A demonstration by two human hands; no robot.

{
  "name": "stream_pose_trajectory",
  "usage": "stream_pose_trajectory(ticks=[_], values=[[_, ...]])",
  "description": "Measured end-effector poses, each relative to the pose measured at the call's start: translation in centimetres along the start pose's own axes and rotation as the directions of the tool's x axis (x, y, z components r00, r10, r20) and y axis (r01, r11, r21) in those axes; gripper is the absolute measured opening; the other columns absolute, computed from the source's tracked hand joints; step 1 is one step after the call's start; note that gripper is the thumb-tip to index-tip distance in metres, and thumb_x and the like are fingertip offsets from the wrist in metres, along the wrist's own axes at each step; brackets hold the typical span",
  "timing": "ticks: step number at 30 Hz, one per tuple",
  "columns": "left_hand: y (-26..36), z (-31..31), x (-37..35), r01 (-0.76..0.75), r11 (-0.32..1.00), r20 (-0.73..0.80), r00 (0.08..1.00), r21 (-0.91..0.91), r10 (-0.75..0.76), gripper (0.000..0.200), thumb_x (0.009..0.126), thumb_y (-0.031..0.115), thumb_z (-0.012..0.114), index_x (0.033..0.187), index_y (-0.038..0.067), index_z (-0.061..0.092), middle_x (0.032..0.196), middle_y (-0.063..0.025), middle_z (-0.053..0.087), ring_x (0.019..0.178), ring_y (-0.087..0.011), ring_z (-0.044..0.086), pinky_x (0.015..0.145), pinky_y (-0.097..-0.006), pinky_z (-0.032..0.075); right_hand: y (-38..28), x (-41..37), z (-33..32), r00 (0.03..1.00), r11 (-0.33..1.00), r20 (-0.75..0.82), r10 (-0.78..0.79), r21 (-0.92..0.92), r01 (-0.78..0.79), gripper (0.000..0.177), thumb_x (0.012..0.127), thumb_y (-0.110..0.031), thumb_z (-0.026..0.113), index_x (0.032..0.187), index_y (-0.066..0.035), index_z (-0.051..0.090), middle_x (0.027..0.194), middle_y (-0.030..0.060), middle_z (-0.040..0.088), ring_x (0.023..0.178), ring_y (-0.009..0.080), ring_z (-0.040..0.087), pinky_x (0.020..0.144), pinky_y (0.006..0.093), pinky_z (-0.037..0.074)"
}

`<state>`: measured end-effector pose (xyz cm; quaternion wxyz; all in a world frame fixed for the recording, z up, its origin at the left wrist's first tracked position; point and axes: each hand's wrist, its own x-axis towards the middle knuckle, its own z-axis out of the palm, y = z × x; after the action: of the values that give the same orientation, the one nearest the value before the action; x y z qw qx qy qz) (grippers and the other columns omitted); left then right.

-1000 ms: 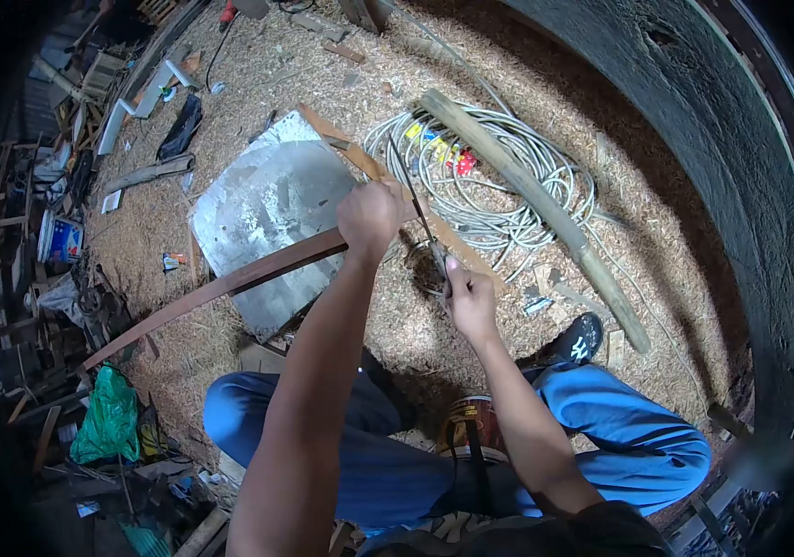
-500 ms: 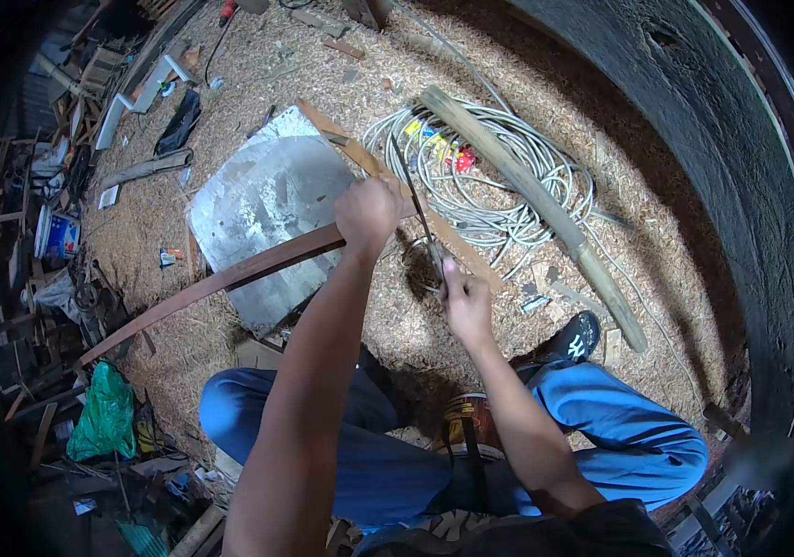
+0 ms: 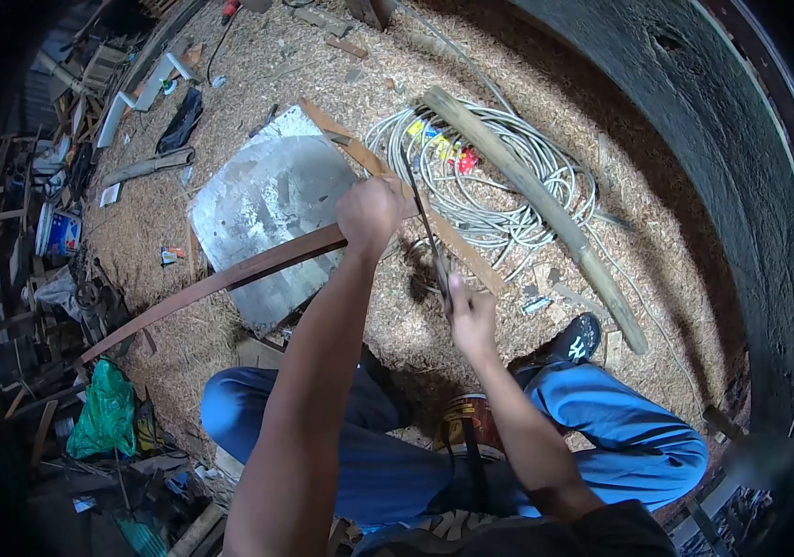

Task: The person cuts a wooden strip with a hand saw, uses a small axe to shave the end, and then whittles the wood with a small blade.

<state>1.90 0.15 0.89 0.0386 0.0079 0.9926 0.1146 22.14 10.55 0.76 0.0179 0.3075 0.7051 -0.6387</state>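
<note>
Two bare hands working: left hand's (image 3: 369, 215) fingers wrapped round one wood strip (image 3: 276, 258), right hand's (image 3: 473, 320) fingers closed on one saw (image 3: 431, 239). Blade right at strip's end, just beside left fist! Strip slants down-left over one metal sheet (image 3: 258, 200). One plank (image 3: 462, 249), one cable coil (image 3: 519, 223), one pole (image 3: 550, 218) lying across coil. Floor (image 3: 267, 79) covered in shavings; curved grey wall (image 3: 694, 125) right, scrap heaped left, one green bag (image 3: 104, 418).

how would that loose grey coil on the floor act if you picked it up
The coil would probably flop and spread, since its loops lie loose and uneven with no tie visible. It may also snag at first, as the wooden pole lies across it.
</note>
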Motion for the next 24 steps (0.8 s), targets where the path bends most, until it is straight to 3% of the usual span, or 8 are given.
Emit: stream_pose_trajectory(ticks=[1,2,3,6,15,18,22,24], values=[[0.2,-0.1,0.0,-0.003,1.000,-0.016,1.000,0.013,0.003,0.045,0.091,0.035,0.049,0.074,0.001,0.074,0.076,-0.0244,0.069,0.072,-0.0399,0.070,0.071,-0.0472,0.055,1.5,-1.9,-0.9,1.000,1.000,0.005,0.026,-0.013,-0.026,0.058,0.103,-0.035,0.053,0.059,0.003,0.052,0.050,0.0030,0.043,0.050,0.0123,0.039,0.050,0.0349,0.032],[0.3,-0.2,-0.1,-0.007,1.000,-0.028,1.000,0.026,0.007,0.044,0.092,0.033,0.049,0.072,0.002,0.074,0.075,-0.0227,0.069,0.069,-0.0386,0.070,0.070,-0.0461,0.056,2.0,-4.2,-1.9,0.995,0.994,-0.010,-0.095,-0.060,0.094,0.057,0.103,-0.033,0.054,0.059,0.002,0.048,0.051,0.0013,0.039,0.052,0.0100,0.036,0.049,0.0341,0.029],[0.3,-0.2,-0.2,-0.004,1.000,-0.027,1.000,0.022,0.005,0.044,0.092,0.033,0.049,0.072,0.002,0.074,0.075,-0.0227,0.069,0.069,-0.0386,0.070,0.070,-0.0461,0.056,4.6,-6.0,-2.6,1.000,1.000,0.018,0.018,0.001,-0.018,0.055,0.103,-0.031,0.055,0.060,0.002,0.045,0.053,-0.0005,0.036,0.054,0.0082,0.034,0.049,0.0334,0.028],[0.2,-0.2,-0.3,-0.044,0.999,-0.070,0.996,0.020,0.046,0.044,0.091,0.032,0.048,0.072,0.002,0.074,0.075,-0.0230,0.070,0.070,-0.0388,0.070,0.071,-0.0466,0.056,4.4,-6.0,-3.0,0.999,0.999,-0.004,0.050,-0.014,-0.050,0.054,0.103,-0.030,0.055,0.060,0.002,0.043,0.055,-0.0022,0.032,0.055,0.0074,0.031,0.050,0.0328,0.027],[0.5,-0.2,-0.1,-0.031,0.999,-0.009,0.999,0.007,0.031,0.046,0.092,0.034,0.046,0.073,0.002,0.074,0.077,-0.0232,0.070,0.072,-0.0398,0.070,0.071,-0.0473,0.056,2.8,-5.7,-5.0,0.981,0.975,0.051,0.190,0.110,-0.194,0.053,0.102,-0.027,0.057,0.056,-0.002,0.049,0.052,-0.0038,0.041,0.051,0.0053,0.035,0.048,0.0296,0.027],[0.7,-1.1,-0.4,0.010,1.000,0.049,0.999,0.008,-0.011,0.048,0.092,0.036,0.046,0.077,0.001,0.074,0.081,-0.0245,0.070,0.078,-0.0413,0.069,0.076,-0.0486,0.055,0.0,-5.6,-6.1,0.982,0.982,0.052,0.183,0.033,-0.184,0.054,0.101,-0.029,0.058,0.055,-0.001,0.052,0.052,-0.0031,0.044,0.050,0.0061,0.038,0.047,0.0298,0.029],[0.7,-0.6,-0.5,0.009,1.000,0.032,0.999,-0.013,-0.008,0.047,0.092,0.036,0.047,0.076,0.002,0.075,0.079,-0.0240,0.069,0.075,-0.0407,0.070,0.075,-0.0478,0.055,4.7,-6.2,-2.9,1.000,0.999,-0.009,-0.003,-0.039,0.003,0.052,0.101,-0.026,0.058,0.058,0.000,0.047,0.052,-0.0026,0.039,0.052,0.0067,0.033,0.048,0.0316,0.028],[0.5,-0.9,0.1,0.020,1.000,0.021,1.000,-0.010,-0.019,0.047,0.091,0.037,0.047,0.076,0.002,0.075,0.079,-0.0236,0.070,0.075,-0.0406,0.070,0.074,-0.0474,0.055,5.9,-5.5,-2.0,1.000,0.999,0.004,0.014,0.038,-0.014,0.052,0.101,-0.026,0.057,0.058,0.000,0.045,0.053,-0.0027,0.037,0.053,0.0071,0.032,0.048,0.0326,0.026]])
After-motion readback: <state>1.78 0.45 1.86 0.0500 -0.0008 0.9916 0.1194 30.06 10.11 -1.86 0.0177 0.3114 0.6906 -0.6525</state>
